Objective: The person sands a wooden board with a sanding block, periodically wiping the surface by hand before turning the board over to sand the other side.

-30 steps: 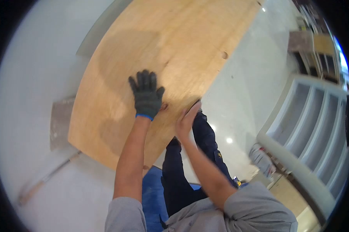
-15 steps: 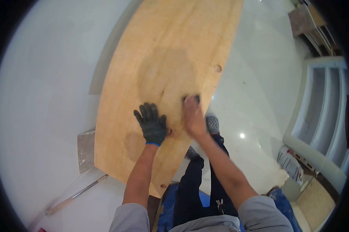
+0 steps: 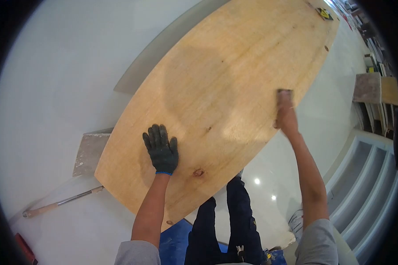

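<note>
A large pale wooden board (image 3: 252, 57) with curved edges lies below me. My left hand (image 3: 160, 150), in a dark glove with a blue cuff, rests flat on its near left part, fingers spread. Near the board's right edge, my bare right hand (image 3: 286, 112) is closed on a small dark block (image 3: 284, 92) pressed against the surface; motion blurs it. A brown knot (image 3: 199, 172) shows in the wood to the right of the glove.
A yellow and black item (image 3: 324, 13) sits at the board's far end. A wooden-handled tool (image 3: 62, 203) lies at lower left, near a grey block (image 3: 91, 153). White shelving (image 3: 362, 190) and stacked boards (image 3: 367, 88) stand at right.
My right hand has moved right and farther along the board with the dark block. The view has turned, showing more of the board's far end. My left hand still lies flat.
</note>
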Demonstrator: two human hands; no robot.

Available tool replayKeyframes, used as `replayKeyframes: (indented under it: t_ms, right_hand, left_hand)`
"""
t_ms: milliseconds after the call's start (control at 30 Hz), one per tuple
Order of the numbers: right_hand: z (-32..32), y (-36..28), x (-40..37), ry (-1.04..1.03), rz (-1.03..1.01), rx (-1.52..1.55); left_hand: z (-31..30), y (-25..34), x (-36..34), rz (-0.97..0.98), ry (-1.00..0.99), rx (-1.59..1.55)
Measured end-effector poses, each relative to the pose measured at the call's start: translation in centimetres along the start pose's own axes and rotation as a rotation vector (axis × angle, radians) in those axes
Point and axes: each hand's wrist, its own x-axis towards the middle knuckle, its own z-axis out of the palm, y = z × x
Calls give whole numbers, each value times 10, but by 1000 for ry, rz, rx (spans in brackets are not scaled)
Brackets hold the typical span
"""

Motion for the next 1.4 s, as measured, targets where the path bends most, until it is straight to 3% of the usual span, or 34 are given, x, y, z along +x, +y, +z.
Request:
replayKeyframes:
  t_ms: [67, 100, 200, 233, 267, 367, 400, 433, 467, 533, 567, 667, 700, 733, 767, 800, 900, 933, 967, 1000, 1100, 1167, 1200, 1233, 1267, 1333, 1400]
  right_hand:
    - [28, 9, 32, 88, 291, 558]
    - [95, 10, 33, 162, 205, 947]
    - [111, -153, -7, 358, -168, 312]
    - [117, -193, -35, -5, -222, 220]
    - [112, -219, -53, -175, -414, 169]
    - [99, -169, -26, -269, -1144, 86]
    - [71, -148, 17, -737, -996, 106]
    - [71, -96, 46, -422, -1079, -72]
    - [36, -71, 86, -389, -1027, -123]
    - [0, -31, 132, -290, -583, -189]
    - [0, -5, 145, -57, -514, -36]
    - [68, -44, 130, 369, -148, -6]
    - [75, -91, 111, 241, -196, -79]
    - [104, -129, 79, 126, -290, 157]
    - [107, -180, 44, -55, -363, 150]
    - [120, -209, 11, -179, -559, 40]
    - [112, -168, 39, -380, -1172, 56]
    - [82, -141, 71, -320, -1208, -65]
    - [68, -100, 104, -519, -933, 313]
    - [55, -62, 126, -412, -861, 272]
    - [-15, -6, 124, 48, -236, 11]
    - [24, 21, 69, 268, -131, -73]
    - [40, -7, 28, 282, -174, 38]
    - [82, -34, -22, 83, -75, 113]
    - [105, -71, -79, -46, -160, -10]
    - [83, -147, -154, -268, -444, 111]
    - [62, -148, -166, -459, -709, 248]
  left_hand:
    - [0, 0, 0, -31, -50, -4]
    - [-1, 0, 1, -26, -46, -13]
    - [-5, 1, -1, -18, -66, -33]
    - [-6, 1, 0, -26, -76, -28]
    - [-6, 1, 2, -30, -90, -20]
    - [-4, -1, 1, -37, -109, -20]
    - [-3, -3, 2, -29, -85, -30]
    - [-1, -4, 1, -25, -64, -39]
    - [0, -3, -1, -21, -44, -52]
    - [-4, 0, -1, -36, -77, -49]
    - [-5, 0, 2, -43, -78, -44]
    - [-3, -3, 0, -35, -51, -64]
    - [-4, 0, 0, -49, -76, -54]
    - [-5, 0, 2, -59, -94, -43]
    - [-7, 1, 2, -68, -118, -31]
    - [-8, 1, 1, -68, -120, -35]
    - [-5, -3, -1, -57, -106, -31]
    - [-3, -4, 2, -51, -95, -26]
    - [-2, -3, 1, -42, -98, -29]
    - [-4, -2, -2, -33, -97, -29]
    - [-1, 0, 1, -10, -57, -27]
    - [1, -3, 1, 0, -34, -16]
    - [1, -5, 1, 4, -27, -14]
    - [2, -5, 1, 6, -21, -10]
    - [2, -4, 0, 14, -24, -8]
    - [3, -6, -1, 27, -14, 2]
    - [2, -3, -1, 35, -10, 7]
